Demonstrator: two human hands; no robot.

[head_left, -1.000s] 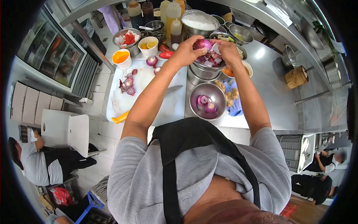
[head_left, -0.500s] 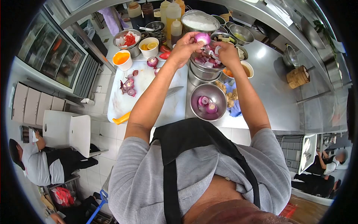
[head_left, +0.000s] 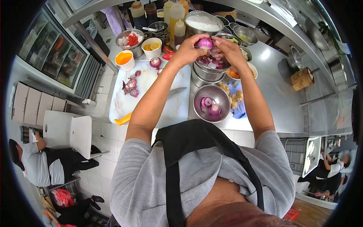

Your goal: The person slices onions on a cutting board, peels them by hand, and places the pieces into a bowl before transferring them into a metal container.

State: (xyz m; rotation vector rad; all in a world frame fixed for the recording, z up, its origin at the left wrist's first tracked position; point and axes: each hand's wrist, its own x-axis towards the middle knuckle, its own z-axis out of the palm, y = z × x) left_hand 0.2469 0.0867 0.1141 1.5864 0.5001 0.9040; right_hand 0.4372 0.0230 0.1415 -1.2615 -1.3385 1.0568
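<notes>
A red onion (head_left: 205, 43) is in my left hand (head_left: 189, 50), whose fingers and thumb close around its left side. My right hand (head_left: 231, 52) is at the onion's right side, its fingertips and thumb bent against it. Both hands are above a metal pot (head_left: 206, 73) with purple onion skins and pieces (head_left: 216, 63) in it. Nearer my body, a steel bowl (head_left: 211, 113) contains peeled red onions (head_left: 214, 109). On the white cutting board (head_left: 151, 119) lie onion trimmings (head_left: 131, 86), an unpeeled onion (head_left: 155, 62) and a knife (head_left: 177, 92) with a yellow handle, partly hidden under my left forearm.
Behind the board stand a cup of orange liquid (head_left: 124, 60), a tub of lemon (head_left: 152, 46) and sauce bottles (head_left: 177, 22). A large bowl of white contents (head_left: 203, 22) is beyond my hands. Ginger (head_left: 236, 99) lies on blue cloth at right. Other people are at both sides.
My right hand has risen from the pot to the onion's side. The onion in my left hand has turned, with its pale end now downward.
</notes>
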